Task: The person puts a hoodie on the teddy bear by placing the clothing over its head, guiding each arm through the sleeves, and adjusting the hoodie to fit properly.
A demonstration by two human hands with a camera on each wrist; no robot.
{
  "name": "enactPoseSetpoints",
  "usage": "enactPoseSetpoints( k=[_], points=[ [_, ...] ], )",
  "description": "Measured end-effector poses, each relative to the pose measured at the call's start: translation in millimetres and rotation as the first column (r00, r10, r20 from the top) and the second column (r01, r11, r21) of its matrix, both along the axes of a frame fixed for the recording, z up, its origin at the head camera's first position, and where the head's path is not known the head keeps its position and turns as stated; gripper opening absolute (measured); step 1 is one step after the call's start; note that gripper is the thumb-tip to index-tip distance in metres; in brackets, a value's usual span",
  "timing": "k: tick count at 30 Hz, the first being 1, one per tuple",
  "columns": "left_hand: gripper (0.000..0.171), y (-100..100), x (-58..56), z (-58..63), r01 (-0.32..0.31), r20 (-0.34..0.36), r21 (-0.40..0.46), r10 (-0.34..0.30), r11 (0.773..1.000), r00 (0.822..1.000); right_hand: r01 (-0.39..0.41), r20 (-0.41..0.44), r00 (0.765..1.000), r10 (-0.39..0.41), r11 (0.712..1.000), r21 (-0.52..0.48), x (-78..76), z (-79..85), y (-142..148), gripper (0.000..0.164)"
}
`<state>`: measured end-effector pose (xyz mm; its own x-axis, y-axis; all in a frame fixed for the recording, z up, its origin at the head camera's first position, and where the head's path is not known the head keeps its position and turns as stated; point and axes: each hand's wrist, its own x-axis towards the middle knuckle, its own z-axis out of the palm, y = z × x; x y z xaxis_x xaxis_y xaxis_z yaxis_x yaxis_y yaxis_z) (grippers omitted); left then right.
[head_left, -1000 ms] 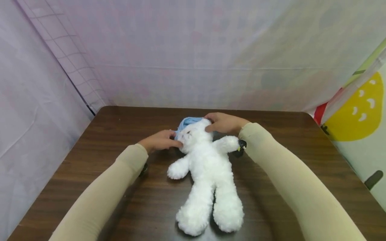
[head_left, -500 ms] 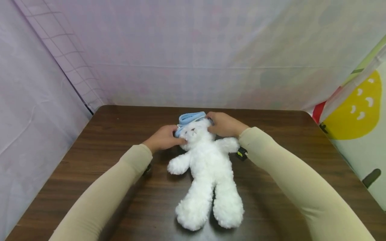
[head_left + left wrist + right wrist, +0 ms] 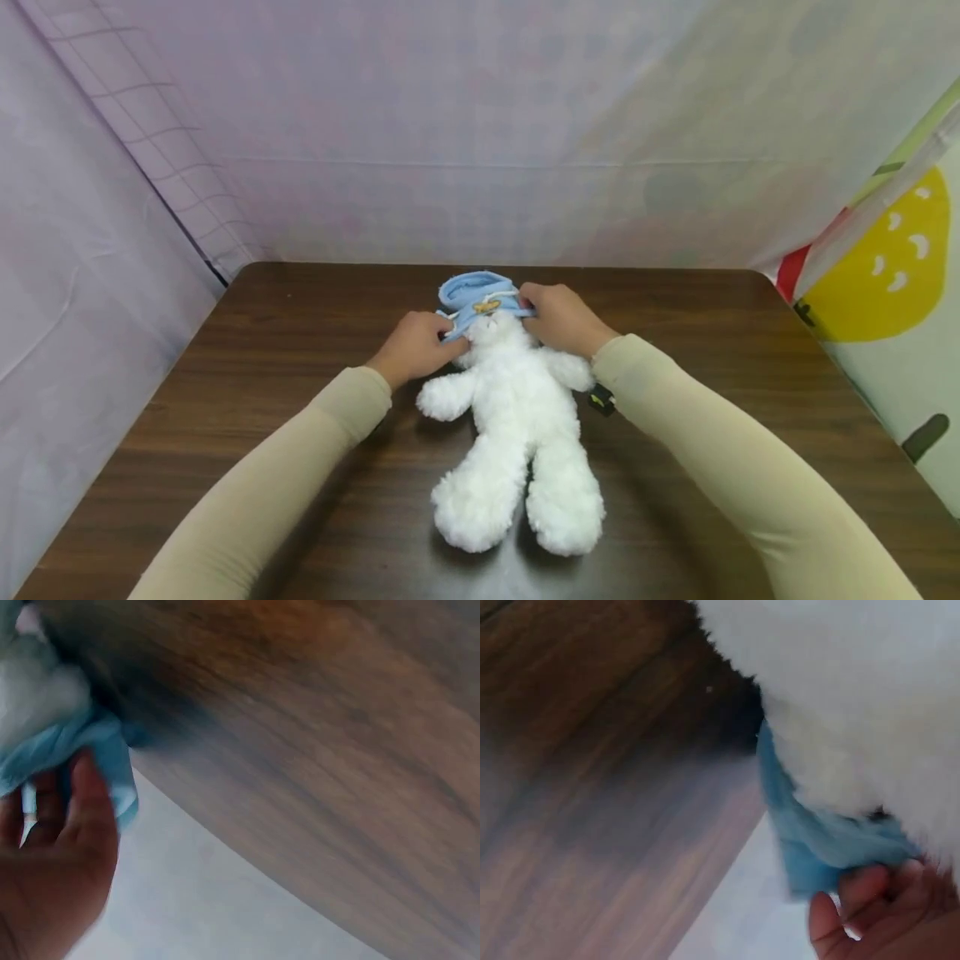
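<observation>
A white fluffy teddy bear (image 3: 521,400) lies on its back on the brown table, its head toward the far edge. Over the top of its head sits a small light-blue garment (image 3: 468,292) with white cord and a yellow patch; the upper face is covered. My left hand (image 3: 418,346) pinches the garment's near edge on the left of the head, thumb uppermost. On the other side my right hand (image 3: 564,321) grips the same edge. Blue cloth (image 3: 112,765) shows between the fingers in the left wrist view, and the garment (image 3: 817,847) bunches against white fur in the right wrist view.
The dark wood-grain table (image 3: 300,317) runs back to a pale curtain (image 3: 480,150). More white cloth (image 3: 97,275) hangs at the left. A panel with a yellow printed shape (image 3: 885,267) stands along the right edge.
Both hands have drawn the blue garment's edge down over the bear's forehead and upper face. The head has turned face-up, and the yellow patch has come into view.
</observation>
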<state>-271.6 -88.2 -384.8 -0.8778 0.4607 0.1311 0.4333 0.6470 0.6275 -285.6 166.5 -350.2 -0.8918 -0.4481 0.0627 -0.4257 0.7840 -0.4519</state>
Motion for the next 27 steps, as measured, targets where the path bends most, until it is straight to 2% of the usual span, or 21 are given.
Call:
enactPoseSetpoints(
  k=[2, 6, 9, 13, 17, 19, 23, 27],
  points=[
    [0.045, -3, 1.8, -0.9, 0.023, 0.054, -0.027, -0.022, 0.999, 0.998, 0.017, 0.041, 0.999, -0.016, 1.0, -0.005, 2.2, -2.7, 5, 0.005],
    [0.045, -5, 5.0, -4.3, 0.049, 0.123, -0.068, -0.04, 0.996, 0.992, 0.026, 0.136, 0.99, -0.025, 1.0, -0.009, 9.0, -2.3, 15, 0.03],
    [0.044, -1, 6.8, -6.6, 0.025, 0.125, -0.07, -0.016, 0.997, 0.992, 0.008, 0.154, 0.988, -0.006, 1.0, -0.011, 12.4, -1.9, 20, 0.047],
    [0.041, 5, 8.8, -8.3, -0.03, 0.102, -0.03, 0.033, 0.999, 0.994, 0.006, 0.162, 0.987, -0.002, 1.0, -0.022, 13.4, -5.8, 23, 0.055],
    [0.04, 9, 10.1, -10.8, -0.056, 0.061, 0.01, 0.056, 0.998, 0.997, 0.05, 0.178, 0.983, -0.043, 0.998, -0.034, 14.3, -12.1, 25, 0.051],
    [0.04, 10, 10.6, -10.9, -0.065, 0.038, 0.024, 0.064, 0.998, 0.997, 0.073, 0.171, 0.983, -0.066, 0.997, -0.036, 15.2, -14.8, 23, 0.043],
    [0.041, 13, 10.9, -8.4, -0.07, -0.014, 0.042, 0.071, 0.997, 0.997, 0.099, 0.107, 0.99, -0.094, 0.994, -0.042, 17.2, -17.5, 20, 0.03],
    [0.041, 16, 10.6, -5.0, -0.077, -0.057, 0.018, 0.078, 0.997, 0.995, 0.111, 0.05, 0.993, -0.108, 0.992, -0.062, 21.3, -17.3, 15, 0.02]
  ],
)
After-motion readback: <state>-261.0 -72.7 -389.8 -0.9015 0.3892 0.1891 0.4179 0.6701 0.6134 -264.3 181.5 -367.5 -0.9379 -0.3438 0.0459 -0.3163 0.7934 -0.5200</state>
